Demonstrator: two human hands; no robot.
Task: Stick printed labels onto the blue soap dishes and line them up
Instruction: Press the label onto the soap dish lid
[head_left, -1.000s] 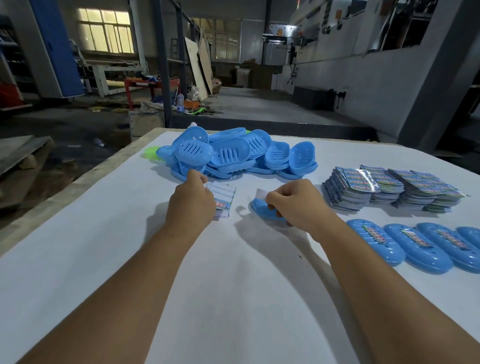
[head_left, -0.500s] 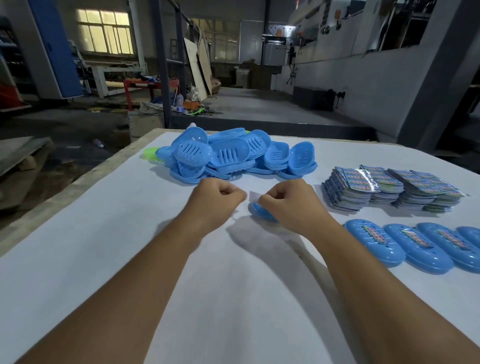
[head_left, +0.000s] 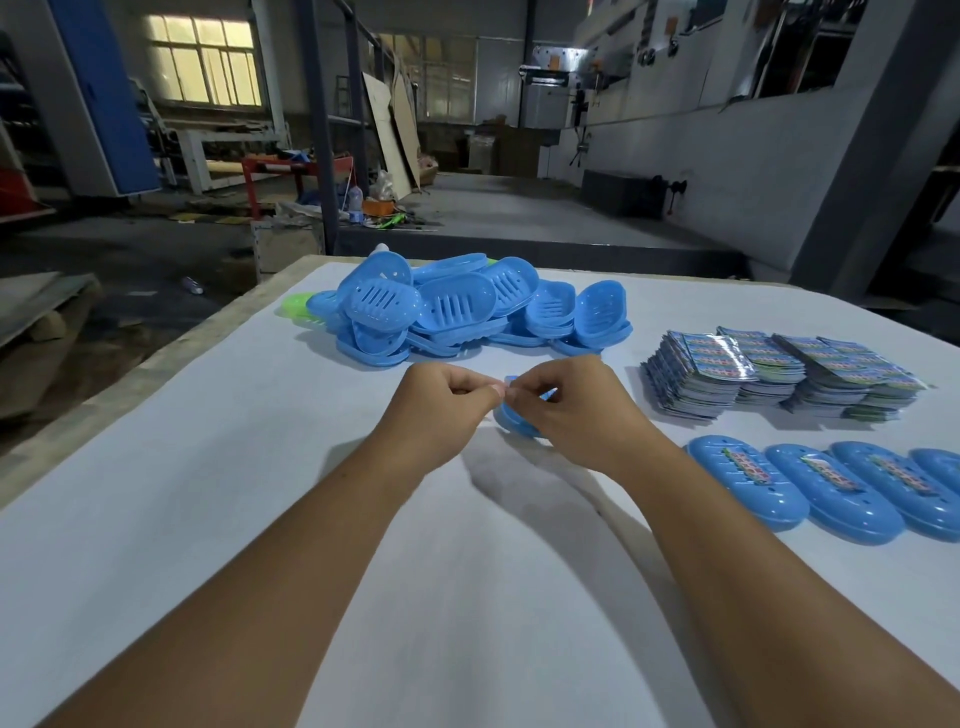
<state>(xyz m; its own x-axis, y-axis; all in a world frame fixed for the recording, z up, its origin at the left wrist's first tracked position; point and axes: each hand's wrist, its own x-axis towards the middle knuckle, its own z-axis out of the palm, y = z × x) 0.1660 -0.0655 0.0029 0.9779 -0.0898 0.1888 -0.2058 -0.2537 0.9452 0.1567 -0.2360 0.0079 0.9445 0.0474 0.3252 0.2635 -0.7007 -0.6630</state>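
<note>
Both hands meet at the centre of the worktop, over one blue soap dish. The left hand and right hand each have a grip pinched at the fingertips on something small between them, probably a label; it is too hidden to tell. It could fold onto itself or land crooked if the pinch slips. The labelled row lies at 3 o'clock, the label stacks at 2, and the unlabelled pile at 12.

left hand: fingers curled, thumb and forefinger pinched, tips pointing to 3 o'clock.
right hand: fingers curled, pinching at 9 o'clock, fingertips meeting the left's.
forearms: bare, converging toward 12 o'clock.
</note>
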